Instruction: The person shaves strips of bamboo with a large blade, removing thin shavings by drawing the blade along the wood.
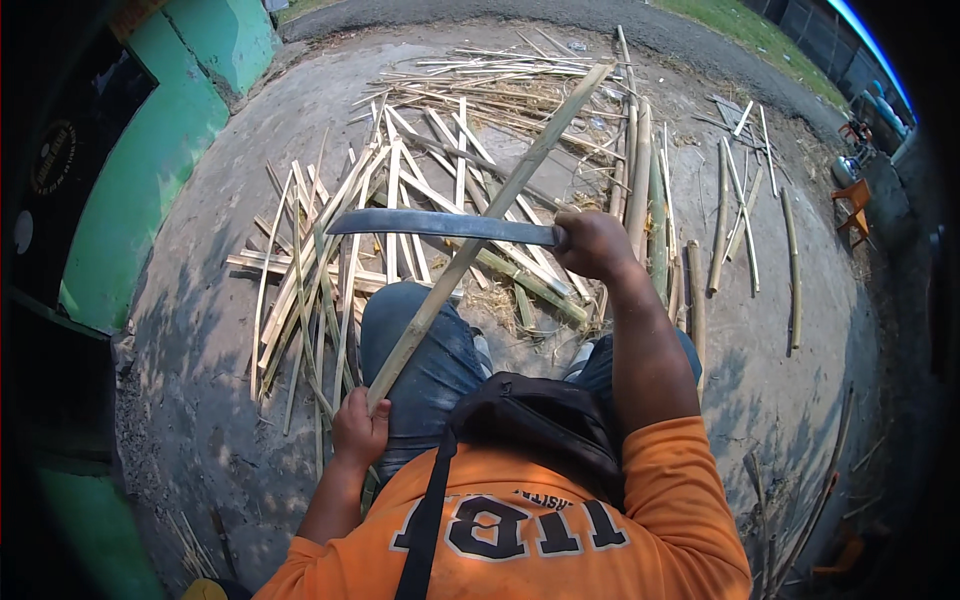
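My right hand (598, 246) is closed around the handle of a machete, whose long grey blade (430, 222) points left. The blade crosses over a long split bamboo strip (500, 200) at about its middle; whether it touches the strip, I cannot tell. The strip's near end is gripped by my left hand (360, 428), close to my left knee. From there it slants up and away to the right, over the heap of pale split bamboo (310, 270) on the ground.
Whole bamboo poles (640, 180) lie just right of the heap, with thinner poles (793, 270) farther right. A green wall (150, 180) stands at the left. An orange chair (852, 208) is at the far right. A black bag (540, 415) hangs across my front.
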The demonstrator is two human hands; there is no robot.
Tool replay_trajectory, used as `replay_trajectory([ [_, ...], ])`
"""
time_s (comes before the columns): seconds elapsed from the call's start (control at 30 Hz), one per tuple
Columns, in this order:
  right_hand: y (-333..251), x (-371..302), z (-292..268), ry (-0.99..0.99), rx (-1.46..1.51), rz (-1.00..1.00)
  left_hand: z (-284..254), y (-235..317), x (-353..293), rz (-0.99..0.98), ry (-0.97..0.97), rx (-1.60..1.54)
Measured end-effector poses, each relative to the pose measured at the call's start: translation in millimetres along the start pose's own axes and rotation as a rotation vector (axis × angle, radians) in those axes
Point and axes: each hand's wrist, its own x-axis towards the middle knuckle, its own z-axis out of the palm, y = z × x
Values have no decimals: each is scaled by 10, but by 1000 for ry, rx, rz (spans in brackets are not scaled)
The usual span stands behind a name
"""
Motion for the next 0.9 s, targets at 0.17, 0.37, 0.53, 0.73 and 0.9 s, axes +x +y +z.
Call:
replay_trajectory([
  [0.17,699,108,340,50,421,417,-91,170,60,-64,-64,44],
  [0.37,208,45,47,122,267,301,-97,131,-30,-48,-10,37],
  [0.53,-240,-13,-183,68,-22,-88,-129,73,-76,-24,-27,-12],
  [0.73,-92,126,-549,60,-140,-171,-146,63,-74,0,-18,-14],
  [0.9,852,149,-337,11,95,305,-94,79,-32,-17,-54,68],
])
